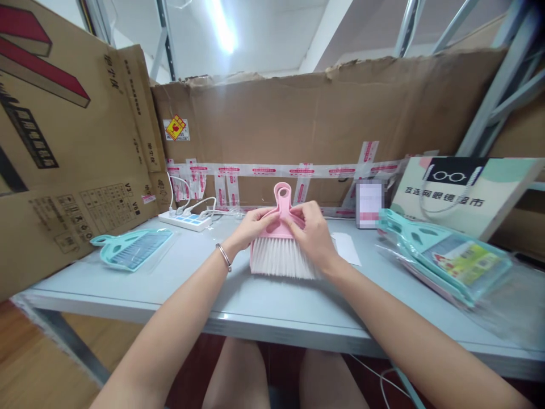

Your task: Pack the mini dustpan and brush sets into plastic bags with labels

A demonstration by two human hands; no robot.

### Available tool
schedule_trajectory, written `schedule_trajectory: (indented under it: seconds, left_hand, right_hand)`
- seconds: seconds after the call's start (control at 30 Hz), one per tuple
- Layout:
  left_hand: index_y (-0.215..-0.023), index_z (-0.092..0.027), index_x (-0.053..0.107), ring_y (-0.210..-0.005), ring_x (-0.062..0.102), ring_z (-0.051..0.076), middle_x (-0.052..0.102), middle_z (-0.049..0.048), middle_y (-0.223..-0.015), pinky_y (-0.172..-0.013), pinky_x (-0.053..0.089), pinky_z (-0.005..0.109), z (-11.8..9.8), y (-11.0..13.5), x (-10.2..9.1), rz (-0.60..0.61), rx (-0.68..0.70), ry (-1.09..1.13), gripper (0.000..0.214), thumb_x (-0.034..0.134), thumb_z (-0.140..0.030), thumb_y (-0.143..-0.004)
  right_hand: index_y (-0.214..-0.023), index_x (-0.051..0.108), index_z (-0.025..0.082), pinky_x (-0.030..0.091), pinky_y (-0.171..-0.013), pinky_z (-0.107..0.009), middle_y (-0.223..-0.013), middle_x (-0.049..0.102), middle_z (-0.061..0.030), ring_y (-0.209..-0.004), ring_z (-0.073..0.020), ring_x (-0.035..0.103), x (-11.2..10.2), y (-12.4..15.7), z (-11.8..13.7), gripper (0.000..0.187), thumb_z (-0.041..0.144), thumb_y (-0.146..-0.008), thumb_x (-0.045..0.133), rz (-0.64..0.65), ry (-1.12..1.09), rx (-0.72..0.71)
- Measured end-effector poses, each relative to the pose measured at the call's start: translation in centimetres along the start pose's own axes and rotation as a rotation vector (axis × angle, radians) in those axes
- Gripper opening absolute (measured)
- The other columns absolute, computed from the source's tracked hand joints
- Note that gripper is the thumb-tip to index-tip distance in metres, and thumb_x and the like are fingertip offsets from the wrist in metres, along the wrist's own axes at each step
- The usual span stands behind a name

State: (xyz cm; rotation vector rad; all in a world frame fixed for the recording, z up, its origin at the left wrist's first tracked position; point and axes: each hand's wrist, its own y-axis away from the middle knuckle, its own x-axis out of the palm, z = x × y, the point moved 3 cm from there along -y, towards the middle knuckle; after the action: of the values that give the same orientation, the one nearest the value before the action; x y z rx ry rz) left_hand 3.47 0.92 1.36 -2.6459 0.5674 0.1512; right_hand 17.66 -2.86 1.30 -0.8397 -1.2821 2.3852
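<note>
A small pink hand brush (281,227) with white bristles is held upright over the middle of the table, handle loop at the top and bristles pointing down. My left hand (255,222) grips the left side of its pink head, thumb on the front. On the opposite side my right hand (313,230) is closed around the head, its thumb also pressed on the front. A strip of pink shows along the bristles' left edge; what lies behind the brush is mostly hidden. The fingers behind the head are hidden too.
A bagged turquoise dustpan set (136,247) lies on the table (191,295) at left. More bagged turquoise sets (451,255) are stacked at right, by a white-green box (464,193). A power strip (185,220), phone (369,204) and white paper (346,249) sit behind; cardboard (264,125) walls the back.
</note>
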Motion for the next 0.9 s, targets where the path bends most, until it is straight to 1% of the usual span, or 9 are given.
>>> schedule_trajectory:
  seconds: [0.1,0.17,0.27,0.37,0.47,0.57,0.67,0.77,0.9]
  left_hand:
    - [-0.087,-0.013,0.068,-0.065,0.046,0.009,0.059,0.0009,-0.073,-0.061,0.034,0.021,0.3,-0.1,0.2,-0.021,0.018,-0.042,0.038,0.058,-0.047,-0.074]
    - [-0.086,-0.012,0.068,-0.063,0.045,0.009,0.058,0.0010,-0.071,-0.060,0.034,0.021,0.7,-0.2,0.4,-0.017,0.020,-0.077,0.039,0.058,-0.048,-0.074]
    - [-0.086,-0.012,0.068,-0.062,0.043,0.010,0.057,0.0005,-0.069,-0.058,0.031,0.022,1.0,-0.2,0.6,-0.013,0.034,-0.137,0.040,0.055,-0.048,-0.076]
    - [-0.080,-0.011,0.068,-0.059,0.039,0.010,0.052,-0.0009,-0.063,-0.055,0.028,0.022,0.9,-0.3,0.7,0.009,0.055,-0.231,0.040,0.050,-0.047,-0.078]
    - [-0.066,-0.012,0.066,-0.053,0.034,0.009,0.046,-0.0026,-0.053,-0.052,0.024,0.023,0.7,-0.3,0.9,0.058,0.078,-0.368,0.041,0.047,-0.045,-0.080]
    - [-0.054,-0.013,0.063,-0.050,0.033,0.009,0.043,-0.0027,-0.047,-0.049,0.023,0.023,0.5,-0.3,1.0,-0.014,0.078,-0.472,0.042,0.048,-0.044,-0.078]
    - [-0.071,-0.013,0.071,-0.054,0.043,0.011,0.057,-0.0004,-0.056,-0.052,0.029,0.022,0.3,-0.3,1.1,-0.144,0.056,-0.391,0.032,0.056,-0.041,-0.074]
    - [-0.090,-0.014,0.072,-0.060,0.051,0.012,0.066,0.0021,-0.071,-0.057,0.036,0.022,0.3,-0.1,1.3,-0.161,-0.004,-0.245,0.032,0.060,-0.037,-0.071]
    - [-0.088,-0.012,0.073,-0.059,0.053,0.012,0.068,0.0035,-0.069,-0.057,0.037,0.023,0.4,0.1,1.4,-0.166,-0.100,-0.182,0.031,0.064,-0.035,-0.069]
  right_hand:
    - [-0.085,0.056,0.017,0.039,-0.086,-0.043,-0.095,0.053,-0.0107,-0.095,-0.0250,0.049,-0.4,-0.5,-0.2,0.018,0.031,-0.074,0.060,-0.085,0.136,-0.039]
    - [-0.092,0.056,0.017,0.040,-0.086,-0.044,-0.098,0.055,-0.0109,-0.096,-0.0252,0.050,-0.7,-1.0,-1.1,0.027,0.031,-0.070,0.064,-0.101,0.063,0.082]
    - [-0.096,0.059,0.016,0.046,-0.077,-0.037,-0.093,0.063,-0.0087,-0.085,-0.0208,0.057,-0.6,-1.5,-2.8,0.033,0.036,-0.070,0.061,0.089,-0.263,0.382]
    - [-0.088,0.065,0.016,0.046,-0.071,-0.031,-0.084,0.068,-0.0056,-0.079,-0.0186,0.060,-0.4,-1.5,-3.6,0.031,0.040,-0.070,0.059,0.324,-0.456,0.512]
    - [-0.083,0.069,0.015,0.046,-0.067,-0.029,-0.077,0.069,-0.0040,-0.073,-0.0177,0.060,-0.5,-1.5,-3.8,0.031,0.041,-0.066,0.063,0.364,-0.463,0.556]
    - [-0.080,0.070,0.015,0.045,-0.065,-0.028,-0.074,0.069,-0.0031,-0.069,-0.0165,0.060,-0.5,-1.4,-3.6,0.031,0.041,-0.064,0.066,0.356,-0.453,0.595]
    - [-0.079,0.071,0.015,0.045,-0.065,-0.027,-0.072,0.069,-0.0025,-0.067,-0.0159,0.061,-0.4,-1.4,-3.3,0.028,0.039,-0.064,0.067,0.343,-0.448,0.606]
    - [-0.080,0.071,0.015,0.045,-0.063,-0.026,-0.070,0.069,-0.0026,-0.065,-0.0150,0.060,-0.3,-1.4,-3.3,0.029,0.037,-0.063,0.069,0.364,-0.498,0.643]
    - [-0.081,0.071,0.015,0.045,-0.058,-0.024,-0.065,0.068,-0.0020,-0.060,-0.0134,0.059,-0.3,-1.1,-3.6,0.030,0.035,-0.058,0.074,0.404,-0.564,0.696]
